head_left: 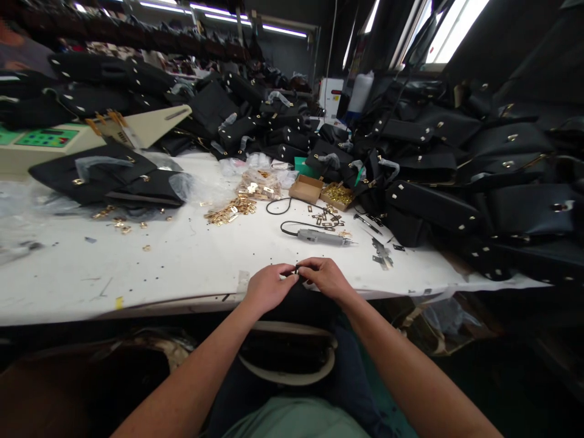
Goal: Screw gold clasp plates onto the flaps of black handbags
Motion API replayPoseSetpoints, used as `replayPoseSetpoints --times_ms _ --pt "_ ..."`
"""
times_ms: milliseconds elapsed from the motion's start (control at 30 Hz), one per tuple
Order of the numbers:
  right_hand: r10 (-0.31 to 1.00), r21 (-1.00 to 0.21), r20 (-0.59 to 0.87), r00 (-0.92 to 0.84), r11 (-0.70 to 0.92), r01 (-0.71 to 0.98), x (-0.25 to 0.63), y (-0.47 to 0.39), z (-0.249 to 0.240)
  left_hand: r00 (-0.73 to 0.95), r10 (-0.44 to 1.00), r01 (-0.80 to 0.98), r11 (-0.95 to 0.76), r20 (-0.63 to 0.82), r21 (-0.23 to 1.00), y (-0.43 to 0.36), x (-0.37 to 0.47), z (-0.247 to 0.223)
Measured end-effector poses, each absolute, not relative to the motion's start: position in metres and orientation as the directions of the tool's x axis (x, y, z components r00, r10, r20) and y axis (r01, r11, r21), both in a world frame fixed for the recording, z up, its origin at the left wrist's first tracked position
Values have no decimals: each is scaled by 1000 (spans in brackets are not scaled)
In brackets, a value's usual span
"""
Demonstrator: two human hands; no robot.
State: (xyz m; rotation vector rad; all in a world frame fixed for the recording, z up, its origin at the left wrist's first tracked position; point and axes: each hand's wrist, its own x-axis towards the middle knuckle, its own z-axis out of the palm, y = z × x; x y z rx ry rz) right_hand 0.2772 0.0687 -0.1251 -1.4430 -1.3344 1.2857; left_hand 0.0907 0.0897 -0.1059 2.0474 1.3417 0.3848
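At the table's front edge, my left hand (269, 287) and my right hand (329, 280) meet fingertip to fingertip. Both are closed in a pinch on a small black piece (296, 269), mostly covered by the fingers, so its kind does not show. Dark material (308, 299) hangs just below them, and a dark bag with a pale rim (292, 378) is at my lap. Beyond the hands, a grey electric screwdriver (322, 236) lies on the white table with its cord looped behind it. Several small metal plates (319, 218) are scattered near it.
Black handbags are piled along the back and right (431, 207); one handbag (107, 176) lies at left. Gold hardware (232, 210), a cardboard box (306, 189) and a box of small gold parts (338, 194) stand mid-table. A beige machine (50, 143) is far left. A person (25, 52) is beyond.
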Motion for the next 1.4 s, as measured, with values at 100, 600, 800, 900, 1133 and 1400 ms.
replayPoseSetpoints --times_ms 100,600,800,900,1133,1400 --pt "980 -974 -193 -52 -184 135 280 74 -129 398 914 703 -249 -78 666 96 98 -103" --pt "939 -935 -339 63 -343 89 274 87 -138 379 903 574 -57 -204 817 119 101 -143" --pt "949 -942 -307 68 -314 118 275 88 -144 351 901 541 26 -254 840 122 105 -142" --pt "959 -949 -275 74 -283 139 275 86 -144 335 900 521 69 -279 851 122 106 -136" --pt "993 -951 -117 27 -120 284 275 80 -127 308 902 449 141 -301 882 113 110 -114" --pt "992 -975 -121 -24 -114 191 279 79 -118 415 899 427 -57 -140 902 96 101 -105"
